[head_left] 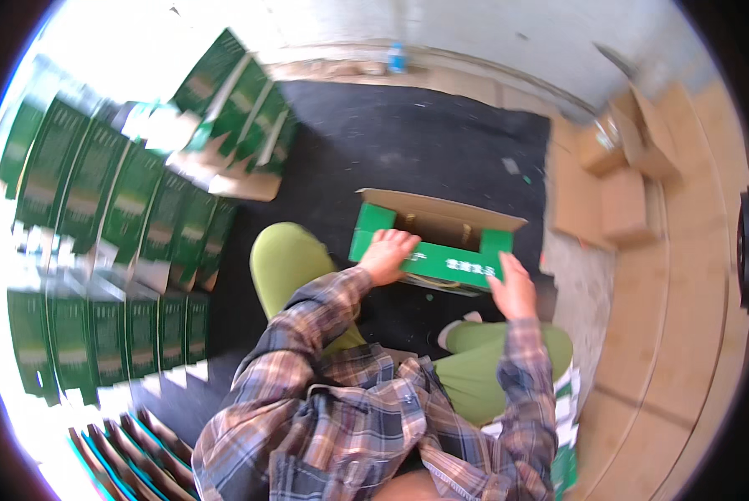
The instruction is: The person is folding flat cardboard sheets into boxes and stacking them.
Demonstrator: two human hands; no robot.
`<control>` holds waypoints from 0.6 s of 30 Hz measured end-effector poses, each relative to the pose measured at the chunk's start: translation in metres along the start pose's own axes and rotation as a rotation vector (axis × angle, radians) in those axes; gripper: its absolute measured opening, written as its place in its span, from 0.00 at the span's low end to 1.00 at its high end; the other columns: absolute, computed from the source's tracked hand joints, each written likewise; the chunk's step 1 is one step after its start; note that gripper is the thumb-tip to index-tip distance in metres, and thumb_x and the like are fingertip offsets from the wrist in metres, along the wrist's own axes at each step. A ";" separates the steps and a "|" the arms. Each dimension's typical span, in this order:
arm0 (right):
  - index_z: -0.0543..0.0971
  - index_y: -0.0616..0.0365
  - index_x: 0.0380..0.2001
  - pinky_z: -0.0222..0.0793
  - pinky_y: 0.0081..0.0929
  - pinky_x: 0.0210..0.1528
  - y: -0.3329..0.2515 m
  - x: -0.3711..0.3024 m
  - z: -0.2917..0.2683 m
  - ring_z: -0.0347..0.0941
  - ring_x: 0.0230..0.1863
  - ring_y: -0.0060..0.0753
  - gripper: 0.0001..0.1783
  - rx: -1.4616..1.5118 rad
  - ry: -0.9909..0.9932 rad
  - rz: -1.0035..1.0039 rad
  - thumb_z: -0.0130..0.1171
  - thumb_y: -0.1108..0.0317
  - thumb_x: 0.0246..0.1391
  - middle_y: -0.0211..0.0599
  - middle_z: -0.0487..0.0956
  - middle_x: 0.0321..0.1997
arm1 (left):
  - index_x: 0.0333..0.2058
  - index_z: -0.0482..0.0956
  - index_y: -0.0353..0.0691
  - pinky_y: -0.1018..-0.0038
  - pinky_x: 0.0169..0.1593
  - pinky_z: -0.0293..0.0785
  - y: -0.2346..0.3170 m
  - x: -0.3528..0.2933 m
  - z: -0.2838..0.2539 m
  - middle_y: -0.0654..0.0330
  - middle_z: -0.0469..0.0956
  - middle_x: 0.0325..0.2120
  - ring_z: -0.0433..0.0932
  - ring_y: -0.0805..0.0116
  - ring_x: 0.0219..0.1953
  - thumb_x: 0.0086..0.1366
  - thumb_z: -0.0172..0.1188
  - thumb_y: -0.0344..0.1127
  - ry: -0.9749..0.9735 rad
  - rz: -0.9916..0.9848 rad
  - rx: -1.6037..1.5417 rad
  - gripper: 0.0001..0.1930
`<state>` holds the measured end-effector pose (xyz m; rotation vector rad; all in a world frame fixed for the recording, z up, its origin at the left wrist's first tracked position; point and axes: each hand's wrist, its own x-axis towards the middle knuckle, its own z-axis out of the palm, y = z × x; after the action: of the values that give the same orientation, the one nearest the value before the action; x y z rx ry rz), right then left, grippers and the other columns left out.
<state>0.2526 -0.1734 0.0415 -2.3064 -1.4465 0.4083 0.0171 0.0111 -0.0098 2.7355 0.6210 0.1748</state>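
A green cardboard box [433, 260] stands in front of my lap with its top open and its brown inside showing. One long brown flap stands up along its far side; the green flap with white print is on the near side. My left hand [388, 255] grips the near flap toward the left end, fingers bent over its edge. At the right corner, my right hand [515, 288] holds the same box, its fingers up along the green side. A cord-like handle shows partly beneath the near flap.
Stacked green boxes [132, 179] fill the left, with another stack [236, 108] farther back. Open brown cartons [625, 200] and a long cardboard wall [667, 359] line the right. Under me lies a black mat [408, 138]. A blue bottle [397, 58] stands by the far wall.
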 end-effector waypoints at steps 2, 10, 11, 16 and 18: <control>0.71 0.62 0.52 0.64 0.34 0.56 0.021 0.006 0.004 0.68 0.55 0.47 0.27 0.157 0.081 0.022 0.60 0.65 0.47 0.48 0.72 0.54 | 0.54 0.65 0.41 0.59 0.56 0.57 -0.014 -0.001 0.001 0.54 0.69 0.47 0.66 0.54 0.52 0.41 0.66 0.33 0.036 -0.029 -0.057 0.37; 0.70 0.68 0.53 0.62 0.30 0.58 0.093 -0.012 -0.060 0.68 0.57 0.37 0.21 0.456 0.267 0.211 0.52 0.71 0.56 0.49 0.72 0.54 | 0.56 0.61 0.39 0.58 0.56 0.57 -0.005 0.006 -0.044 0.50 0.65 0.49 0.62 0.50 0.54 0.36 0.73 0.39 0.522 -0.243 -0.288 0.45; 0.70 0.68 0.53 0.62 0.30 0.58 0.103 -0.013 -0.059 0.68 0.57 0.37 0.21 0.457 0.253 0.200 0.52 0.71 0.56 0.49 0.72 0.54 | 0.56 0.61 0.38 0.58 0.57 0.57 -0.009 0.005 -0.061 0.49 0.65 0.50 0.62 0.50 0.54 0.36 0.73 0.40 0.606 -0.267 -0.296 0.47; 0.71 0.66 0.52 0.63 0.28 0.57 0.135 -0.022 -0.066 0.69 0.55 0.34 0.19 0.474 0.359 0.214 0.50 0.71 0.59 0.46 0.73 0.53 | 0.57 0.57 0.31 0.62 0.57 0.60 -0.032 -0.027 -0.151 0.46 0.66 0.47 0.64 0.50 0.52 0.36 0.75 0.40 1.073 -0.391 -0.426 0.50; 0.71 0.66 0.52 0.63 0.28 0.57 0.140 -0.021 -0.067 0.69 0.54 0.34 0.19 0.466 0.370 0.216 0.50 0.69 0.59 0.46 0.74 0.53 | 0.58 0.56 0.29 0.70 0.57 0.63 -0.044 -0.057 -0.170 0.48 0.65 0.50 0.66 0.58 0.53 0.38 0.74 0.37 1.203 -0.413 -0.797 0.49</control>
<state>0.3832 -0.2590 0.0362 -2.0225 -0.8266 0.3155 -0.0839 0.0723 0.1322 1.4641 1.0497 1.5922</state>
